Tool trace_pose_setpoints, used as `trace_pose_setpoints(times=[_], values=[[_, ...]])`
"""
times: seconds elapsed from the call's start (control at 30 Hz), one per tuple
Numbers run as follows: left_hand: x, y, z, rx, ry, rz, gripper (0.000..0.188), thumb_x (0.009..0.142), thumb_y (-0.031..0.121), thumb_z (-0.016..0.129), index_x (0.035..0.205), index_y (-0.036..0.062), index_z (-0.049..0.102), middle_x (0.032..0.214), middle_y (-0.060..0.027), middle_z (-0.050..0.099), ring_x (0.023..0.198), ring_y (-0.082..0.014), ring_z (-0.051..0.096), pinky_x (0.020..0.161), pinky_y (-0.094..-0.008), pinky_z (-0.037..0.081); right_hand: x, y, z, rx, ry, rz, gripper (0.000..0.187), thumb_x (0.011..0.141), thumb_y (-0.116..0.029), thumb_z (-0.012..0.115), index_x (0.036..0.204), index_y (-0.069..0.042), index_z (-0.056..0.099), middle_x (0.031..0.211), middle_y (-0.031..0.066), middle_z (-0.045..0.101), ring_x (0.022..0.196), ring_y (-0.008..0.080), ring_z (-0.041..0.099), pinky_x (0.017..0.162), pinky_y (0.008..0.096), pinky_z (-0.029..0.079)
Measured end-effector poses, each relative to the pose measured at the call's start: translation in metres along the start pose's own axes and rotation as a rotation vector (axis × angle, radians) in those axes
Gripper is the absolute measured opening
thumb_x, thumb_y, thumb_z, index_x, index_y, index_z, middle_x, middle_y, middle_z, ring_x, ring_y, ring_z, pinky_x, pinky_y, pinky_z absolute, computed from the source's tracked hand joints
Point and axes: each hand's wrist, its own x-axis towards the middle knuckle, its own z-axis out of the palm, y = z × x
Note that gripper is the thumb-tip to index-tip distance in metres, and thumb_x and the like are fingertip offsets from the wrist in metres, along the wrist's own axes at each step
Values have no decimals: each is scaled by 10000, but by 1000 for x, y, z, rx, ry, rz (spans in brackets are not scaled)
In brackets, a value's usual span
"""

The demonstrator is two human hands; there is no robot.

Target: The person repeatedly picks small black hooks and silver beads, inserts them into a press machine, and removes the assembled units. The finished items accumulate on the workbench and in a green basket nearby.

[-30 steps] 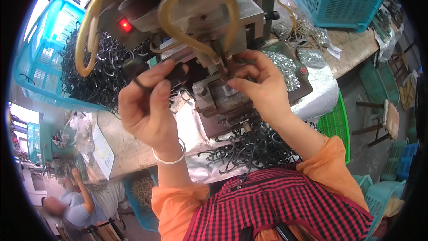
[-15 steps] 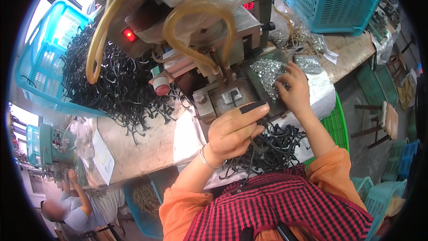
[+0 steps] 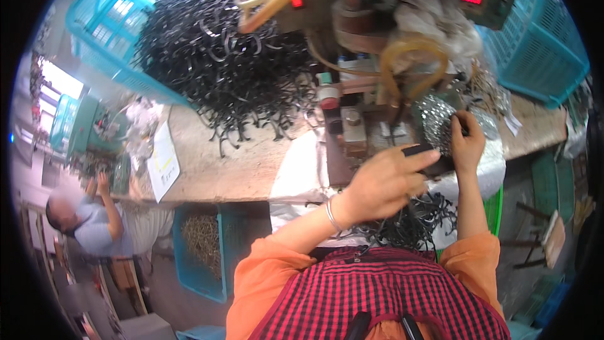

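My left hand (image 3: 387, 186) is over a small pile of black curved parts (image 3: 415, 223) near the bench edge, with a black wrap (image 3: 419, 150) around one finger. Its index finger points right and the other fingers curl under; what they hold, if anything, is hidden. At the pile of small shiny metal pieces (image 3: 435, 116), my right hand (image 3: 469, 141) has thumb and fingertips pinched together. Any piece between them is too small to make out. Just beyond my left hand stands a press machine (image 3: 362, 31), its metal fixture (image 3: 391, 133) partly covered by hoses and blur.
A large heap of black curved parts (image 3: 220, 50) spills from a blue basket (image 3: 119, 44). Another blue basket (image 3: 535, 44) stands at the back right. A red button (image 3: 328, 96) fronts the machine. A paper sheet (image 3: 163, 162) lies left. Another person (image 3: 104, 220) works farther left.
The view has swung, so the bench and machine appear farther right. My right hand's fingers have drawn together at the metal pieces. My left hand stays above the near pile of black parts.
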Motion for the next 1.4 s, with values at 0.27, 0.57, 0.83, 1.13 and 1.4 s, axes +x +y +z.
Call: trace_pose_setpoints(times=[0.27,0.57,0.83,1.13,1.4], values=[[-50,-22,-134,891,535,-368,207,839,-49,745,1021,48,727,1054,-77,737,987,-247,655,882,-357,486,-17,-27,-15,194,-46,141,164,932,-71,709,1081,-4,726,980,66,733,927,134,666,854,279,518],[-137,-191,-161,1052,-242,-496,256,757,-58,610,991,32,665,1144,-127,702,1017,-375,636,886,-451,528,-11,-37,-1,74,-95,45,133,859,-68,746,980,-16,760,959,119,757,881,221,719,832,312,534],[-115,-110,-136,729,148,-497,110,916,-22,636,1007,25,675,1052,-130,710,930,-303,682,810,-376,559,-23,-68,-42,243,-182,128,139,826,-53,766,961,-19,761,955,79,753,903,169,706,852,305,533],[-59,-42,-88,-19,763,-605,86,1026,-1,547,1109,20,554,1092,-92,638,996,-167,662,869,-326,606,-3,-136,21,732,-390,155,418,834,9,741,1224,30,593,978,78,707,956,139,686,864,269,526],[45,-11,-86,-140,611,-251,165,936,-56,628,1077,-38,543,1040,-186,667,926,-233,687,875,-356,558,-14,-162,23,1039,-362,412,483,864,22,712,1322,1,563,971,44,722,922,80,657,825,233,514]])
